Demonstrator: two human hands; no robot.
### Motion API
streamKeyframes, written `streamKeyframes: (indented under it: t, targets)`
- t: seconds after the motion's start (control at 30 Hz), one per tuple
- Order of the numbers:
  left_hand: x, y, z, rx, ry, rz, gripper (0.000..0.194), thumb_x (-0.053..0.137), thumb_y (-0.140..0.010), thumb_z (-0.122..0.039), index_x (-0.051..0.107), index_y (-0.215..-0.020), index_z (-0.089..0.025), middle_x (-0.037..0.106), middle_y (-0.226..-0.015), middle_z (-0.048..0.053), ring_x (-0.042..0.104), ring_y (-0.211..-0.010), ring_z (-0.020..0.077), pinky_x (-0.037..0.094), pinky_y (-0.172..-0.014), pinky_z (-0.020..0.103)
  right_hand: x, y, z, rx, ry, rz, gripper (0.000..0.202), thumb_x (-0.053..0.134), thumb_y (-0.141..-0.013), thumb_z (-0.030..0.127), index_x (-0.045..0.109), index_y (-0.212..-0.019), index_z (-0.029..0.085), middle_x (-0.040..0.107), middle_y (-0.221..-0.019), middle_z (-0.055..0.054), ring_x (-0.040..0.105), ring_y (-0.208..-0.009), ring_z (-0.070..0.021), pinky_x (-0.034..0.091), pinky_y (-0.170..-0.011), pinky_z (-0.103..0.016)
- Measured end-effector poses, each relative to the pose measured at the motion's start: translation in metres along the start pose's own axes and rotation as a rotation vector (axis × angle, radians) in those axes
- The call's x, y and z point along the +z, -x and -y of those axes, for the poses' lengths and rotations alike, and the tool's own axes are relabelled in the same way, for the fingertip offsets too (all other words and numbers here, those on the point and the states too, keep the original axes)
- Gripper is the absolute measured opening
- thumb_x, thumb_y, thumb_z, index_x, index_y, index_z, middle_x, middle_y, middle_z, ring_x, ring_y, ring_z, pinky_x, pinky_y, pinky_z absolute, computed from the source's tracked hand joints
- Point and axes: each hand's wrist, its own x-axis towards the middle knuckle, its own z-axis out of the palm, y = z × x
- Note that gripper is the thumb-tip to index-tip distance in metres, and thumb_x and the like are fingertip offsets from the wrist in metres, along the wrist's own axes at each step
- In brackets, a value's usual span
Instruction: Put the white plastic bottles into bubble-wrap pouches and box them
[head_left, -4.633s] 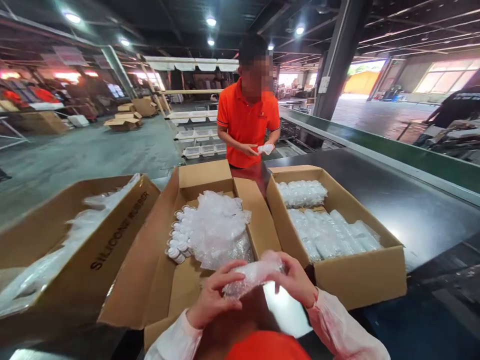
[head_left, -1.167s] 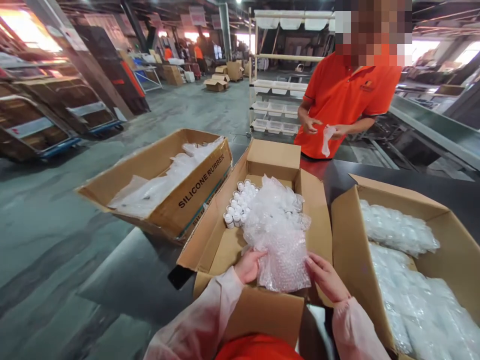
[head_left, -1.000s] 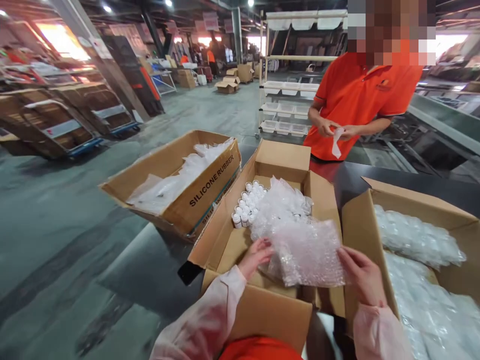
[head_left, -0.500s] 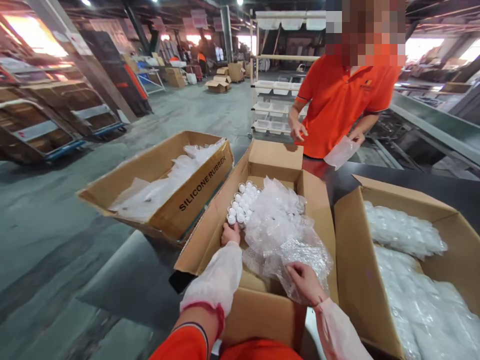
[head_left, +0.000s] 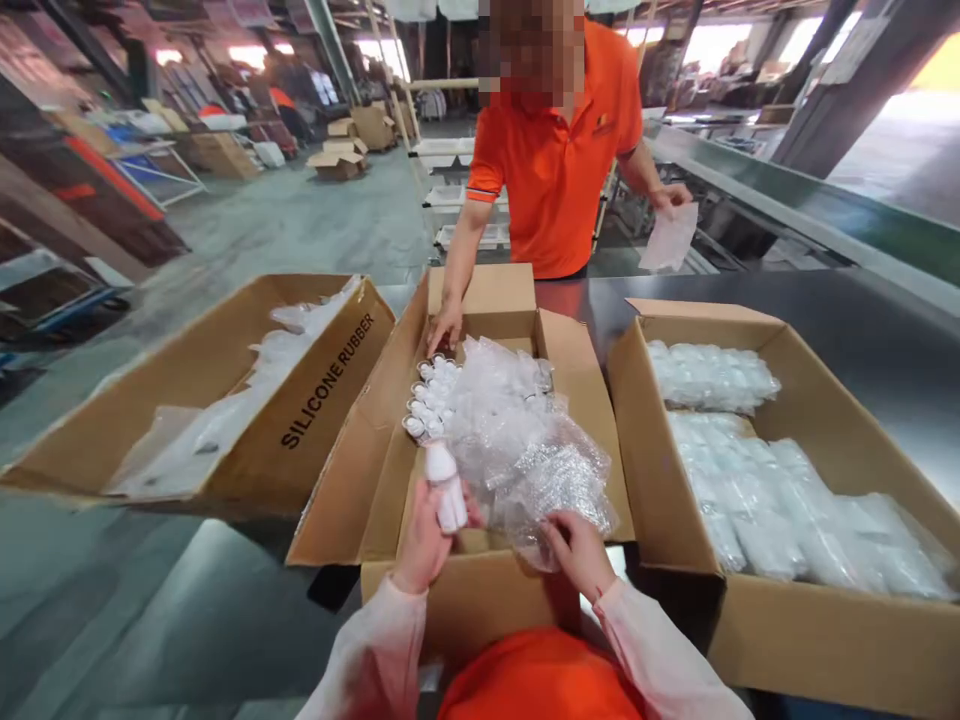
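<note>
Over the near end of the middle cardboard box (head_left: 589, 400), my left hand (head_left: 427, 535) is closed around a small white bottle (head_left: 445, 485). My right hand (head_left: 576, 550) pinches the near edge of a clear bubble-wrap bag (head_left: 559, 490). More crumpled bubble bags (head_left: 495, 390) fill the middle of this box. Several white-capped bottles (head_left: 433, 395) stand packed along its left side, beyond my left hand.
Across the table (head_left: 847, 350), a person in orange (head_left: 555, 170) reaches one hand (head_left: 446, 325) into the box by the bottles and holds a clear bag (head_left: 670, 236). An open box (head_left: 337, 385) stands left; another (head_left: 825, 370) with wrapped packs stands right.
My left hand has lifted a bottle out and drawn it nearer. The other person's hand has come down to the bottles. The view has swung right. My right hand still pinches the bag.
</note>
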Motion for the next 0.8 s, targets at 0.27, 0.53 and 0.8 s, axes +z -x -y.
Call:
streamKeyframes:
  t: [0.27, 0.53, 0.8]
  targets:
    - [0.031, 0.023, 0.019, 0.093, -0.734, 0.558, 0.044, 0.059, -0.08, -0.031, 0.058, -0.124, -0.026, 0.056, -0.132, 0.006, 0.047, -0.125, 0.0261, 0.029, -0.11, 0.038, -0.013, 0.015, -0.01, 0.048, -0.133, -0.181, 0.03, 0.051, -0.077, 0.035, 0.067, -0.093, 0.015, 0.071, -0.084, -0.01, 0.065, -0.073, -0.0217, 0.053, -0.07, -0.034]
    - [0.042, 0.033, 0.003, 0.017, -0.863, 0.521, 0.038, 0.06, -0.076, -0.028, 0.065, -0.114, -0.028, 0.067, -0.111, 0.007, 0.058, -0.107, 0.027, 0.04, -0.097, 0.037, -0.018, 0.031, 0.002, -0.099, -0.088, -0.424, 0.024, 0.05, -0.082, 0.033, 0.066, -0.091, 0.016, 0.07, -0.088, -0.01, 0.064, -0.076, -0.0202, 0.053, -0.07, -0.032]
    - [0.066, 0.016, 0.035, -0.525, 0.17, 0.511, 0.014, 0.069, -0.062, -0.027, 0.064, -0.067, -0.016, 0.059, -0.063, 0.002, 0.053, -0.058, 0.0118, 0.039, -0.051, 0.022, -0.019, 0.042, 0.028, -0.513, 0.078, -0.324, 0.017, 0.048, -0.088, 0.02, 0.064, -0.093, 0.021, 0.068, -0.086, -0.006, 0.064, -0.081, -0.0179, 0.054, -0.074, -0.031]
